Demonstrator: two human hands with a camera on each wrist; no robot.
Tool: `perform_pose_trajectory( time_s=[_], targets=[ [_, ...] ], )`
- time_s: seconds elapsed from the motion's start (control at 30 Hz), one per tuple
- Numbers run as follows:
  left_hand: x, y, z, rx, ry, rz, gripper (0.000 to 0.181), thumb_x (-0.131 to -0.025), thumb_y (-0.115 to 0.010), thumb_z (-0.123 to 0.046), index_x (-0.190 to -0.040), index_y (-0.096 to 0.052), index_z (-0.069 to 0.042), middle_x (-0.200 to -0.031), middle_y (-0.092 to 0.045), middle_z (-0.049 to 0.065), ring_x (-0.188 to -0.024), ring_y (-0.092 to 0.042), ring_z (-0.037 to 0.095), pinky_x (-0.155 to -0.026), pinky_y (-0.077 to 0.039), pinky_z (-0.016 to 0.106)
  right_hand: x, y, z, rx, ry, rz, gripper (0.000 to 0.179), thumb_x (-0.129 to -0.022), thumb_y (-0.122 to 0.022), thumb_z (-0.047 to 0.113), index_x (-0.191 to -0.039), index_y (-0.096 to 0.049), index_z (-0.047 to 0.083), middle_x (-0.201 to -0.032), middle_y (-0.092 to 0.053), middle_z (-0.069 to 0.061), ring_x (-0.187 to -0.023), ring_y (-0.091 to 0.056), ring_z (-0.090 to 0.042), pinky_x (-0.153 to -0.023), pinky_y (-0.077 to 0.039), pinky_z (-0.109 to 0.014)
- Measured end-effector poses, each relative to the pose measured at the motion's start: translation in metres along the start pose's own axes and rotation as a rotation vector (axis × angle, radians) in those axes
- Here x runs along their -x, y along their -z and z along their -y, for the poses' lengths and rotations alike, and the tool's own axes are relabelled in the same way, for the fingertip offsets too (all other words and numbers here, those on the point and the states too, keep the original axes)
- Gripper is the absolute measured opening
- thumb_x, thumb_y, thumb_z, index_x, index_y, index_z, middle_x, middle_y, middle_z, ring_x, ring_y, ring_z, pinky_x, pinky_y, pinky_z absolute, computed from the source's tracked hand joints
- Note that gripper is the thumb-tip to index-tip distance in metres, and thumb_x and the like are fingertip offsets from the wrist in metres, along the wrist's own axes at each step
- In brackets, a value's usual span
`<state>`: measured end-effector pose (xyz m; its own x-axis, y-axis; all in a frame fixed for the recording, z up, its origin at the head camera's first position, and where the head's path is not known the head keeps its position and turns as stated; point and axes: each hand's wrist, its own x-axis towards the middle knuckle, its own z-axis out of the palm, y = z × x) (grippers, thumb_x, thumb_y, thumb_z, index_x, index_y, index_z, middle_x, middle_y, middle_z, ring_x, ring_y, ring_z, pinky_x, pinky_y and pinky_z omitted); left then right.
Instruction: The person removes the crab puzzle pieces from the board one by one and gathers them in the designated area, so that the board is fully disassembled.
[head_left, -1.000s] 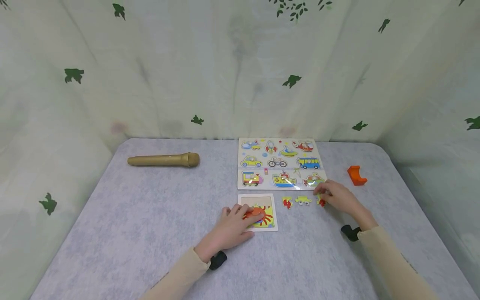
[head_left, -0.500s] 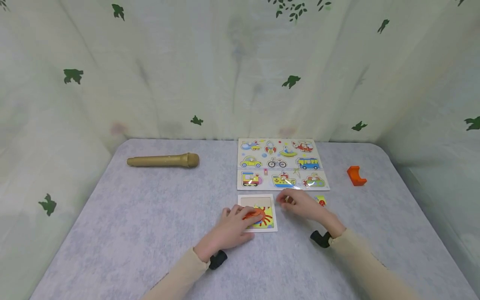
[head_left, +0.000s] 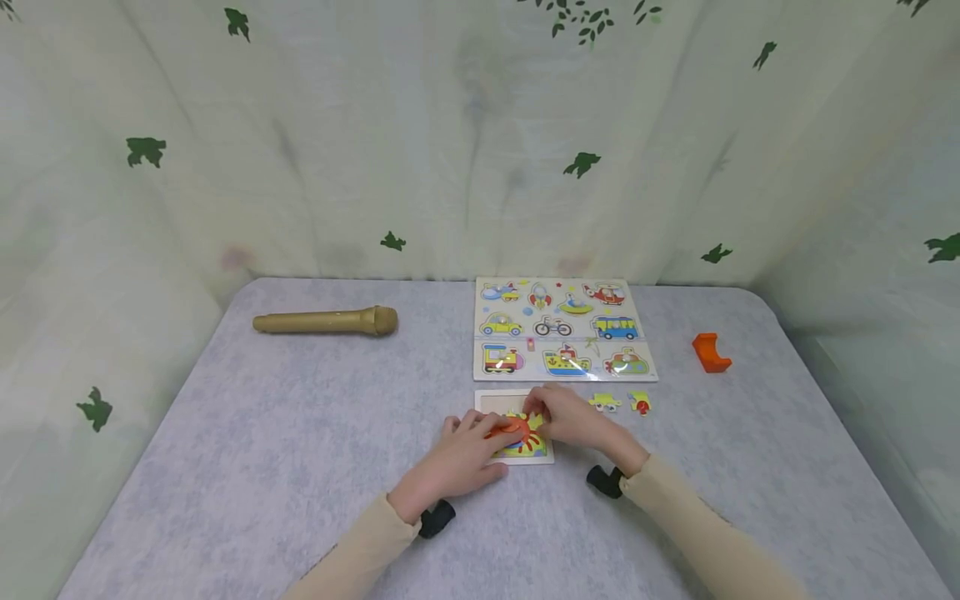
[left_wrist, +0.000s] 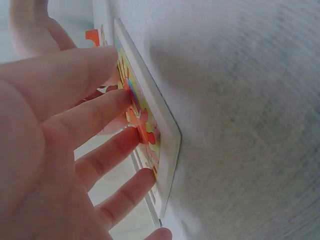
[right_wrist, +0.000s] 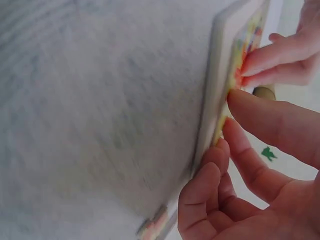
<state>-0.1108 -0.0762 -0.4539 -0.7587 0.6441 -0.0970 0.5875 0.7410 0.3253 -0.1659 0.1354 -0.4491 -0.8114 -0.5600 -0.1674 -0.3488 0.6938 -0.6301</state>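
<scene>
On the grey felt-like table (head_left: 300, 467), a small square crab puzzle tray (head_left: 491, 400) lay flat. The left hand (head_left: 457, 460) rested on it, straight fingers pressing its orange crab picture. The right hand (head_left: 570, 417), fingers curled, pinched a jigsaw piece at its right edge.

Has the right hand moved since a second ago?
Yes. The right hand has gone left along the near edge of the vehicle puzzle board, from below its right corner to the small crab puzzle.
</scene>
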Motion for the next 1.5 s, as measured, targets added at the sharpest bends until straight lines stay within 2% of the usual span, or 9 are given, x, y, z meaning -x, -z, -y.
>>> perform_pose_trajectory(
  time_s=[0.13,0.43,0.73,1.07,1.3,1.5],
  targets=[
    [0.0000,0.0014,-0.0005,-0.008,0.000,0.011,0.048,-0.095,-0.060,-0.033,-0.141,-0.050,-0.024,-0.139,-0.045,0.002,-0.121,-0.037,0.026,-0.083,-0.031,0.042,-0.0026,-0.0004,0.0012,-0.019,-0.028,0.015,0.024,-0.077,-0.070,-0.005,-0.096,-0.062,0.008,-0.085,-0.052,-0.001,-0.076,-0.047,-0.017,-0.068,-0.041,-0.031],
    [-0.0008,0.0026,-0.0003,-0.017,-0.011,0.021,0.046,-0.094,-0.061,-0.032,-0.138,-0.053,-0.024,-0.138,-0.047,0.003,-0.119,-0.039,0.026,-0.084,-0.033,0.043,-0.0043,-0.0037,-0.0017,-0.034,-0.036,0.008,0.027,-0.076,-0.067,-0.009,-0.090,-0.056,0.012,-0.083,-0.051,-0.001,-0.076,-0.047,-0.017,-0.068,-0.040,-0.033],
    [-0.0021,0.0007,0.0016,-0.045,-0.010,0.022,0.048,-0.095,-0.059,-0.035,-0.141,-0.050,-0.027,-0.141,-0.045,0.001,-0.122,-0.038,0.025,-0.083,-0.033,0.041,-0.0035,-0.0038,-0.0034,-0.069,-0.005,0.013,0.027,-0.081,-0.066,-0.007,-0.093,-0.053,0.013,-0.080,-0.053,0.001,-0.073,-0.049,-0.017,-0.067,-0.041,-0.033],
    [-0.0015,0.0021,0.0009,-0.043,0.002,0.031,0.048,-0.094,-0.060,-0.035,-0.141,-0.050,-0.027,-0.140,-0.045,-0.001,-0.119,-0.038,0.023,-0.084,-0.032,0.041,-0.0011,-0.0036,-0.0065,-0.090,0.042,0.001,0.030,-0.078,-0.063,-0.009,-0.091,-0.051,0.015,-0.080,-0.052,0.000,-0.073,-0.048,-0.018,-0.067,-0.038,-0.034],
    [-0.0018,0.0029,-0.0022,-0.100,-0.003,0.058,0.050,-0.093,-0.062,-0.035,-0.140,-0.049,-0.034,-0.143,-0.044,0.004,-0.121,-0.038,0.030,-0.084,-0.034,0.044,-0.0024,-0.0035,-0.0054,-0.067,0.032,-0.007,0.030,-0.078,-0.062,-0.010,-0.090,-0.051,0.015,-0.080,-0.051,0.001,-0.074,-0.049,-0.017,-0.068,-0.039,-0.035],
    [-0.0024,0.0037,-0.0041,-0.131,-0.005,0.051,0.046,-0.093,-0.062,-0.038,-0.138,-0.053,-0.034,-0.140,-0.046,0.003,-0.117,-0.040,0.028,-0.082,-0.034,0.043,-0.0027,-0.0033,-0.0058,-0.085,0.026,0.001,0.030,-0.077,-0.062,-0.010,-0.090,-0.051,0.015,-0.079,-0.051,0.001,-0.074,-0.049,-0.018,-0.068,-0.038,-0.035]
  ],
)
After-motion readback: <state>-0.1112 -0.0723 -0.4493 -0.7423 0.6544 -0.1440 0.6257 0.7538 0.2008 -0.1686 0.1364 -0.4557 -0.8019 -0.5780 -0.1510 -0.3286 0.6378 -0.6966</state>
